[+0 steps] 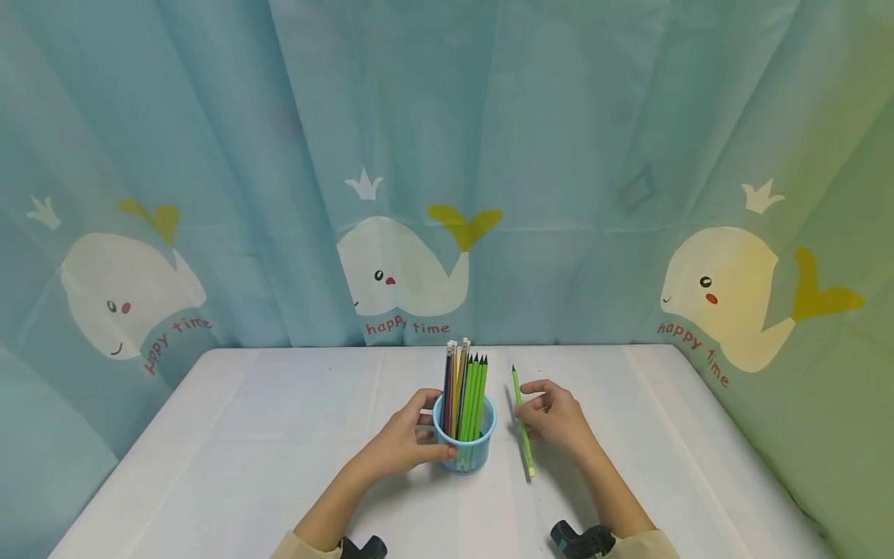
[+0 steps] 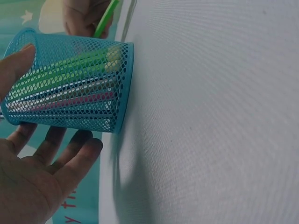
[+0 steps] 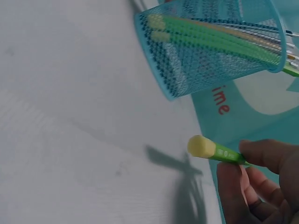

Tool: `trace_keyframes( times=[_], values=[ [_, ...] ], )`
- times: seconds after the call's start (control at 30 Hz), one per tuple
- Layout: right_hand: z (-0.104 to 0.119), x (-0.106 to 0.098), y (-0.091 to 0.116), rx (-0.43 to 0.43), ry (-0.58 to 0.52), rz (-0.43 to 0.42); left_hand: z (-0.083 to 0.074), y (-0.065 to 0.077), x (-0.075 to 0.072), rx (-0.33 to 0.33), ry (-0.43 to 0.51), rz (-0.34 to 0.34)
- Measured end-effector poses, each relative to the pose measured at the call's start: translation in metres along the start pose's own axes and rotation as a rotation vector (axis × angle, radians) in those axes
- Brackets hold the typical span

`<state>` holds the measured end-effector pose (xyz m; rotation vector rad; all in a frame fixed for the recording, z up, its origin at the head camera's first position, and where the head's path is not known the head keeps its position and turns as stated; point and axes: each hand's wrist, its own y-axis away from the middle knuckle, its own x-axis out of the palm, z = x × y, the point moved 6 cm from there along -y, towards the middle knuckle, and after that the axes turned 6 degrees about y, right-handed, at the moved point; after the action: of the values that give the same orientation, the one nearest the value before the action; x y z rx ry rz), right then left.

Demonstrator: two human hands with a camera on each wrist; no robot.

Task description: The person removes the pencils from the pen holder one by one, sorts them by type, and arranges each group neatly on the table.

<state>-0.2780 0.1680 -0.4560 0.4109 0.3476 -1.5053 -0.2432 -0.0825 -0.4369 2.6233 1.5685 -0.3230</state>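
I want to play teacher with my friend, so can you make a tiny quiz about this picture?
1. Pick one: the mesh cup is A) red, B) blue, C) yellow.
2. True or false: pencils of more than one colour stand in the cup.
3. Fill the gap: the green pencil outside the cup is held by the ___ hand.

Key: 1. B. 2. True. 3. Right, as the right hand pinches it.

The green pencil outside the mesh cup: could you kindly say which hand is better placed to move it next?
Right, I'd judge: the right hand pinches the green pencil, while the left hand curves around the mesh cup.
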Motion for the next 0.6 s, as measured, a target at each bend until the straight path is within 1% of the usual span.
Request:
trace_keyframes(
  times=[0.23,0.43,0.6],
  values=[
    [-0.006,0.01,0.0,-0.028,0.118,0.023,0.0,0.0,0.0,0.0,0.003,-0.002],
    [-0.006,0.014,0.003,-0.018,0.222,0.016,0.0,0.0,0.0,-0.001,-0.004,-0.003],
    [-0.007,0.014,0.003,-0.013,0.246,0.016,-0.001,0.0,0.0,-0.007,-0.001,-0.002]
  ],
)
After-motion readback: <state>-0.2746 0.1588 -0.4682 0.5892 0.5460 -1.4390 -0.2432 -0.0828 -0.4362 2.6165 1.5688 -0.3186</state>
